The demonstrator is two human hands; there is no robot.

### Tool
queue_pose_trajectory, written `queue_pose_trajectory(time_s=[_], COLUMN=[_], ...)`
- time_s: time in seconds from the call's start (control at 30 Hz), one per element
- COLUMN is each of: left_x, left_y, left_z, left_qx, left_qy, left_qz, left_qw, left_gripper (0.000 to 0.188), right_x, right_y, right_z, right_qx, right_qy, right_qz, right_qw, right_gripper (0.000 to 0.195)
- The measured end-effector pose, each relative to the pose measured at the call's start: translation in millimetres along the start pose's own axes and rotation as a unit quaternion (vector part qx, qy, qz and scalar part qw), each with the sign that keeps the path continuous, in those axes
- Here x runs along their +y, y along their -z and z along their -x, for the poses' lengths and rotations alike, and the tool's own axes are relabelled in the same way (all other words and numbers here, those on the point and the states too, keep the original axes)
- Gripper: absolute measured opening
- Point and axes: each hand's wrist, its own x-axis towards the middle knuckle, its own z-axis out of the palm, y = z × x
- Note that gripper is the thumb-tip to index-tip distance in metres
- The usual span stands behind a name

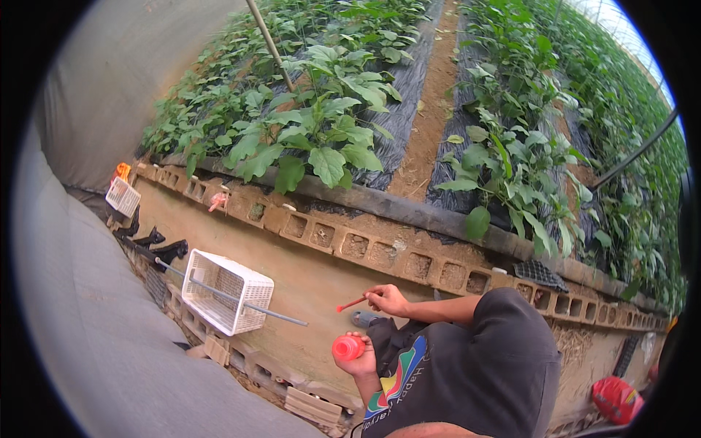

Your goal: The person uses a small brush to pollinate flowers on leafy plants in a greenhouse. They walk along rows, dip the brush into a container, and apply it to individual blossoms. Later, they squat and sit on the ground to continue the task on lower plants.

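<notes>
My left hand (361, 364) holds a small bottle of red liquid (347, 347), its open mouth turned up towards me. Above it, my right hand (386, 300) grips a thin reddish stick (353, 304) between thumb and fingers. The stick's bright red tip points down and to the left, short of the bottle and apart from it. A grey shoe (364, 318) shows just below the right hand. Left of both hands, a white plastic crate (254, 295) lies on its side, with a grey metal pole (276, 314) across it.
Hollow blocks (355, 246) edge the path beside leafy plants (328, 159) on black plastic mulch (408, 109). Grey sheeting (98, 306) slopes along the left. A smaller white crate (122, 197) stands far left; a red bag (617, 399) lies lower right.
</notes>
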Motion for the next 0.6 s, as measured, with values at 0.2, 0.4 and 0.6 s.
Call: queue_pose_trajectory(time_s=[0.2, 0.4, 0.6], left_x=[93, 152, 180], left_y=[-38, -53, -63], left_z=[-44, -79, -108], left_qx=[-0.028, -0.027, -0.026], left_qy=[0.049, 0.073, 0.074], left_qz=[-0.039, -0.036, -0.005], left_qw=[0.998, 0.996, 0.997], left_gripper=[0.043, 0.043, 0.043], right_x=[-34, -34, -46], right_y=[-74, -112, -146], right_z=[-34, -72, -113], right_qx=[0.062, 0.097, 0.079], right_qy=[0.018, 0.037, 0.028], right_qz=[-0.028, -0.038, -0.035], right_qw=[0.998, 0.994, 0.996], right_gripper=[0.03, 0.034, 0.032])
